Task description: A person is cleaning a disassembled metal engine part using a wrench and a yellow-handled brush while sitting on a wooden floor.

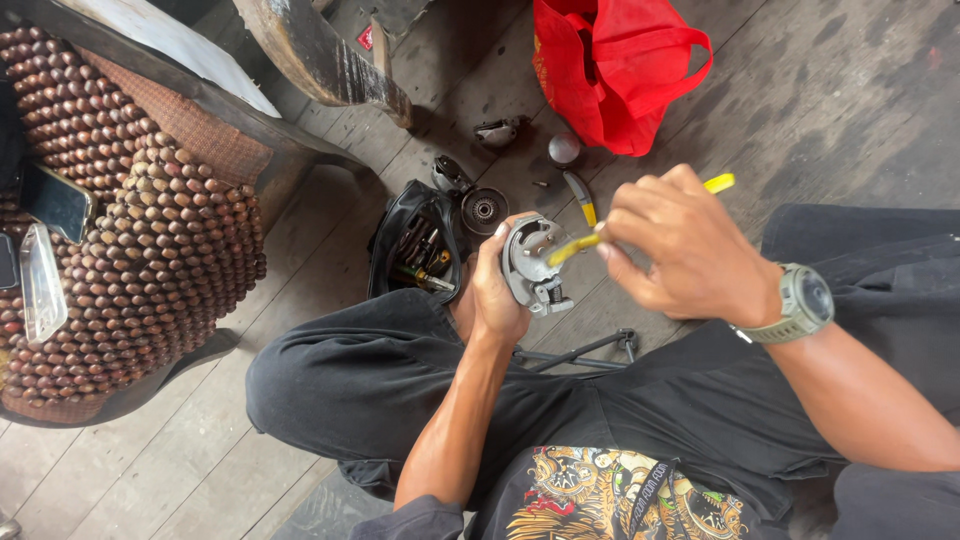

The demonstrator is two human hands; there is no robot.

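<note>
Between the knees, above the plank floor (860, 90), both hands work on one small assembly. Left hand (495, 290) is closed around a grey metal part (530, 262), palm behind it, fingers wrapped at its near edge; the part is rounded, with a short spring-like stub at its lower end. Right hand (680, 245) is closed on a yellow tool (572, 247), fingers pinched along the shaft; the tool tip meets the face of the part, and the yellow handle end (719, 182) projects past the knuckles. A watch (800, 305) sits on the right wrist. Just beyond the left hand lies an open black pouch (412, 240) holding assorted tools, with a round toothed disc (485, 210) touching its far side. Farther out from the hands rest a second yellow-handled tool (580, 197), a small grey ball (564, 149) and a metal piece (497, 131). A red bag (610, 70) lies beyond the right hand. Below the part, near the lap, a thin metal rod (590, 350) lies on the floor. Well apart to the left of the left hand stands a seat with a beaded cover (150, 230), carrying a phone (58, 202).
</note>
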